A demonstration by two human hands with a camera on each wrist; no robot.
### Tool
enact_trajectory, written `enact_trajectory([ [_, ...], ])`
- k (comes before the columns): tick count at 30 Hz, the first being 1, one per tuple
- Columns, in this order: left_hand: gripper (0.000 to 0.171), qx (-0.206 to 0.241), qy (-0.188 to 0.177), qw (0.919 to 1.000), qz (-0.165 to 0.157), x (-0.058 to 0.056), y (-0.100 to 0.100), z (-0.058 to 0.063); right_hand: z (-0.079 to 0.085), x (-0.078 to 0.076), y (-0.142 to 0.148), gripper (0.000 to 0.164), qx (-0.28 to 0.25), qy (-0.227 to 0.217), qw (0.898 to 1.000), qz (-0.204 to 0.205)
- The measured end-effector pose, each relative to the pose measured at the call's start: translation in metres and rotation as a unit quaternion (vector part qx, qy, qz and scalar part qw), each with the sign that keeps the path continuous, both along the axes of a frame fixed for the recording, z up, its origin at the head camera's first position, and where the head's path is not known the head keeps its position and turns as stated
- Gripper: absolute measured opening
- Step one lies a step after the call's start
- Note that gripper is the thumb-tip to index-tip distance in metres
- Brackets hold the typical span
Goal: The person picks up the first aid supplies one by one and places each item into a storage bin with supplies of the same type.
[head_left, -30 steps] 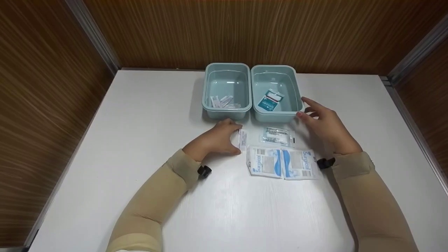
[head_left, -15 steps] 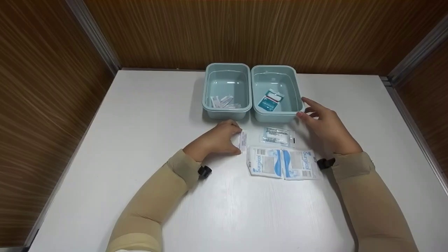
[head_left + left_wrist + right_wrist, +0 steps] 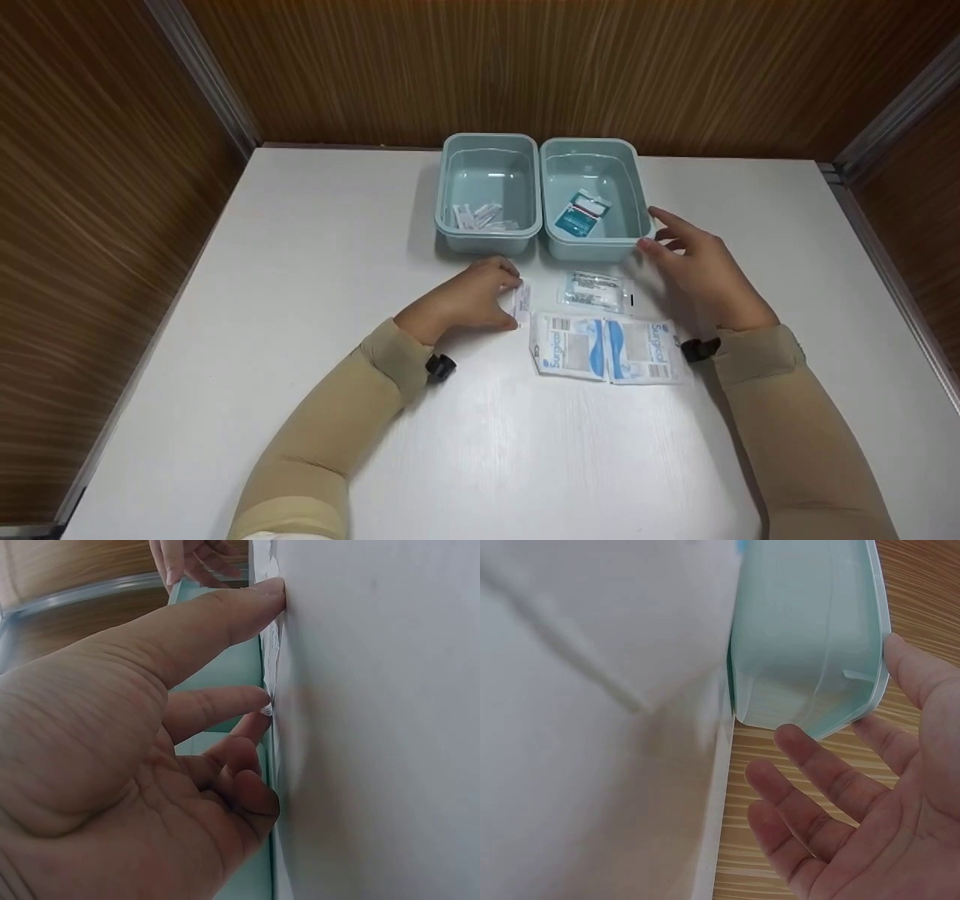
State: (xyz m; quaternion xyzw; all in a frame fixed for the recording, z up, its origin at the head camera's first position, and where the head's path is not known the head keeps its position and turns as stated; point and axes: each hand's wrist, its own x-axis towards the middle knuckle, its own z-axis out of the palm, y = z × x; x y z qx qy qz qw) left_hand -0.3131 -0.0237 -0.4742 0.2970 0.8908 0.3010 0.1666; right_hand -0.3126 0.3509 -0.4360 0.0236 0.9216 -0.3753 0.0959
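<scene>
"Well, first the head view: where is the small thing?"

"The small white packet (image 3: 522,304) lies on the worktop (image 3: 300,217), in front of the left box (image 3: 487,244) and just beside the left grip (image 3: 469,298). The clear packet (image 3: 595,291) and the two printed packs (image 3: 574,349) are on its other side."

"How heavy, do you think?"

"I judge it very light, thin and rather soft. On this smooth worktop it will probably slide easily."

"Now the left wrist view. Does the grip pinch it?"

"The thumb and the fingers are spread widely, with tips low at the worktop. Something thin and white shows between them, probably this packet. Whether they pinch its ends, I cannot tell."

"Where would you take hold?"

"I would choose the two short ends and press gently inward, so the middle can bend upward. Too much force could crease the wrapping, I suppose."

"And the right wrist view?"

"There the right grip (image 3: 907,817) is loosely spread. The thumb and one finger touch the rim of the right box (image 3: 795,622) near its corner; the other fingers hold nothing. This box looks stiff, so a light touch is probably enough to steady it."
</scene>
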Motion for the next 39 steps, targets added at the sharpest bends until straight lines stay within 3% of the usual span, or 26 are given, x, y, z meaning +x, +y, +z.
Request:
enact_trajectory([
  [10, 0.071, 0.011, -0.012, 0.9998, 0.012, 0.0, 0.0, 0.003, 0.002, 0.001, 0.001, 0.092, 0.004, 0.015, 1.0, 0.005],
  [19, 0.069, 0.067, -0.023, 0.9969, 0.033, -0.002, -0.006, 0.009, -0.001, -0.001, 0.0, 0.089, 0.014, 0.011, 1.0, 0.003],
  [26, 0.049, 0.107, -0.001, 0.9916, 0.072, -0.002, -0.01, 0.011, -0.001, -0.002, 0.001, 0.09, 0.013, 0.015, 1.0, 0.007],
  [31, 0.037, 0.103, 0.026, 0.9884, 0.108, 0.001, -0.009, 0.014, -0.001, -0.002, 0.002, 0.091, 0.011, 0.008, 1.0, 0.002],
  [36, 0.034, 0.096, 0.075, 0.9871, 0.104, 0.004, -0.011, 0.016, -0.002, -0.002, 0.002, 0.092, 0.015, 0.016, 1.0, 0.005],
  [39, 0.032, 0.107, 0.085, 0.9851, 0.105, 0.004, -0.013, 0.016, -0.001, -0.001, 0.0, 0.091, 0.014, 0.013, 1.0, 0.003],
])
